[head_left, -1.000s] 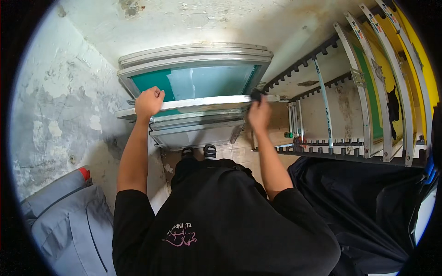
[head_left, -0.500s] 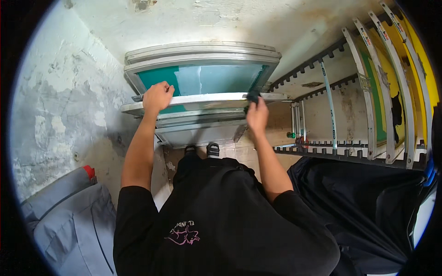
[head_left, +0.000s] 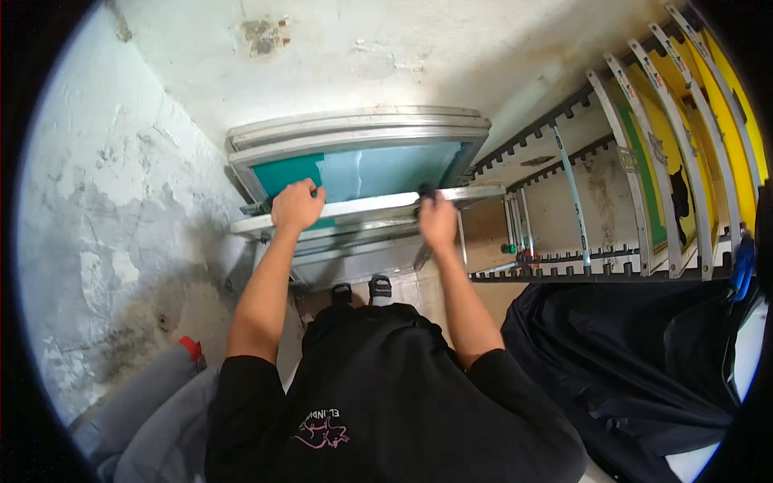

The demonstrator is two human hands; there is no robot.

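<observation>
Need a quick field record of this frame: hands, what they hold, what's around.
left hand: left hand closed over the top edge of the front frame
right hand: right hand gripping the same edge, further right
held item: metal screen frame, upright, at the front of a stack
stack: more frames leaning against the wall, teal mesh showing
right side: slotted rack holding yellow and green screens
lower right: dark cloth
lower left: grey fabric

Stained plaster wall, slotted rack of yellow screens
</observation>
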